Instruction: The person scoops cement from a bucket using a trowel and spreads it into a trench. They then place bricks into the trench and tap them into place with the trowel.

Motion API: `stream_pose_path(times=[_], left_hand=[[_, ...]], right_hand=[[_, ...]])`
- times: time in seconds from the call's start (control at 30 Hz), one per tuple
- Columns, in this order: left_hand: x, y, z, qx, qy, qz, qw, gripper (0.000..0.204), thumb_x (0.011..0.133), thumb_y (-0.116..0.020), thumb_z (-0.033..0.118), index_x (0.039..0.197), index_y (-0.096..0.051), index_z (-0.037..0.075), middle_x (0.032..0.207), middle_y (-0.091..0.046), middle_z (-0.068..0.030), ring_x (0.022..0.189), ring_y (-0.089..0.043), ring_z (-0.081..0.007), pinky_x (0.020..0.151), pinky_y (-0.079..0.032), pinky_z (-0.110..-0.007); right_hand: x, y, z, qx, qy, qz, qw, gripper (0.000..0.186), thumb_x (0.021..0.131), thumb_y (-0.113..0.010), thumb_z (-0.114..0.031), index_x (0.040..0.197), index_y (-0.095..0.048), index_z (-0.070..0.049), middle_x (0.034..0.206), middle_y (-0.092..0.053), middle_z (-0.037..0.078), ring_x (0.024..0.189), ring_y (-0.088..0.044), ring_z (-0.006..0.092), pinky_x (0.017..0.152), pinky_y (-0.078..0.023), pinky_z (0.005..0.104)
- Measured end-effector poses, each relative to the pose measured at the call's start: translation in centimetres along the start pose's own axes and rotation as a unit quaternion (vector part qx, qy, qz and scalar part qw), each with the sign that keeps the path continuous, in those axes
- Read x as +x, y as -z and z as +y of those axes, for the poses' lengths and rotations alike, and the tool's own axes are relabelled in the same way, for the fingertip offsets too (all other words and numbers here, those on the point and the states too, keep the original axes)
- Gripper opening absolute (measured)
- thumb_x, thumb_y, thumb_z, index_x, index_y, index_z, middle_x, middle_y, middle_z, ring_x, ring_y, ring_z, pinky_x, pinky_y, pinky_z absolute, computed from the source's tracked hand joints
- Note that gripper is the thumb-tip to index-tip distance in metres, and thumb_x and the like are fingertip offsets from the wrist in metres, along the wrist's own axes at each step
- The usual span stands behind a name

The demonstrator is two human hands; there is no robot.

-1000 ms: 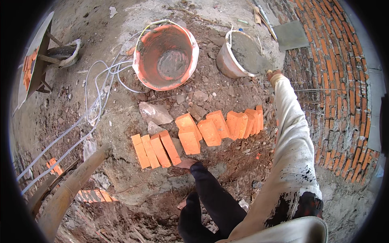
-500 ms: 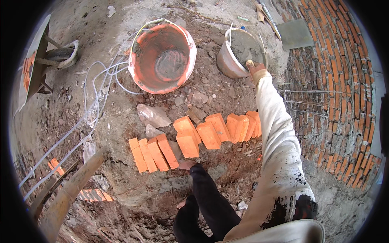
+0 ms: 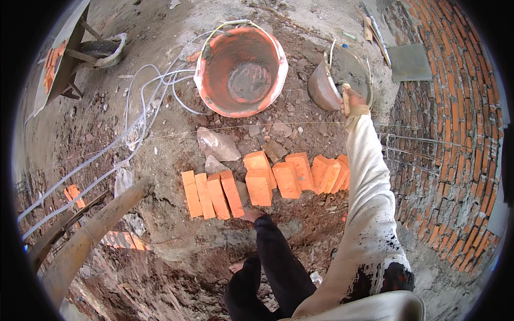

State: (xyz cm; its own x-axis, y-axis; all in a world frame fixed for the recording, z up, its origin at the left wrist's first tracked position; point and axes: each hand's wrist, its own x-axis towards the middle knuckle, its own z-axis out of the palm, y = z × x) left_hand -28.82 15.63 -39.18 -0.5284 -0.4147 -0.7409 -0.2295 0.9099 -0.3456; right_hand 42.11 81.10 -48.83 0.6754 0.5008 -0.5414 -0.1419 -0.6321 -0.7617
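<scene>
Tan and slim, a short handle (image 3: 346, 98) sits in your right hand (image 3: 357, 101), fingers curled round it, by the whitish, round, mortar-filled bucket (image 3: 322, 88)'s near rim; a second ago, that hand was farther right.

This is a building site. The ground (image 3: 96, 128) is bare earth, strewn with stones (image 3: 218, 144) and rubble. Down the right side stands a wall (image 3: 450, 107) of orange brickwork with rough grey joints. Loose bricks (image 3: 258, 187) form a row on the earth, and a barrow (image 3: 65, 64) at the upper left holds more. The big bucket (image 3: 213, 69) is smeared inside with grey mortar; the small bucket (image 3: 323, 88) contains plenty of it.
</scene>
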Motion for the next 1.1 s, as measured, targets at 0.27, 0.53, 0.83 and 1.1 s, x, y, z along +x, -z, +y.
stream_pose_path(times=[0.27,0.53,0.83,1.1], left_hand=[[-1.0,0.1,-4.8,-0.034,0.043,-0.02,0.998,0.026,0.094,-0.053,0.01,0.118,-0.058,0.0,0.101,-0.067,-0.021,0.07,-0.066,-0.025,0.059,-0.056,-0.036],[0.0,-0.6,-10.8,-0.222,-0.151,-0.079,0.96,0.011,0.088,-0.065,0.013,0.096,-0.063,0.006,0.073,-0.066,-0.0095,0.06,-0.062,-0.0201,0.048,-0.046,-0.034],[-2.7,-10.6,-16.0,-0.33,-0.099,0.0,0.939,0.016,0.088,-0.063,0.017,0.096,-0.069,0.004,0.077,-0.07,-0.009,0.069,-0.065,-0.0168,0.069,-0.052,-0.031],[2.4,-17.1,-16.5,-0.293,-0.041,0.031,0.955,0.023,0.086,-0.064,0.025,0.099,-0.07,0.007,0.09,-0.07,-0.0187,0.084,-0.066,-0.0371,0.077,-0.051,-0.037]], right_hand=[[-5.5,8.3,-1.6,-0.008,0.155,0.036,0.987,0.039,0.087,-0.068,-0.034,0.118,-0.061,-0.011,0.064,-0.062,0.007,0.041,-0.052,0.0146,0.035,-0.041,0.0282],[-24.9,10.4,-2.1,-0.152,0.193,-0.201,0.948,0.026,0.096,-0.051,-0.027,0.091,-0.058,-0.002,0.06,-0.052,0.001,0.044,-0.048,0.0109,0.039,-0.036,0.0257],[-46.0,-1.5,2.3,-0.301,0.161,-0.585,0.735,0.041,0.091,-0.056,-0.022,0.122,-0.053,0.003,0.073,-0.058,0.004,0.052,-0.053,0.0107,0.046,-0.044,0.0248],[-64.6,-20.4,14.5,-0.398,0.224,-0.726,0.514,0.05,0.086,-0.064,-0.01,0.133,-0.05,0.001,0.082,-0.064,0.008,0.054,-0.055,0.0091,0.051,-0.047,0.0258]])
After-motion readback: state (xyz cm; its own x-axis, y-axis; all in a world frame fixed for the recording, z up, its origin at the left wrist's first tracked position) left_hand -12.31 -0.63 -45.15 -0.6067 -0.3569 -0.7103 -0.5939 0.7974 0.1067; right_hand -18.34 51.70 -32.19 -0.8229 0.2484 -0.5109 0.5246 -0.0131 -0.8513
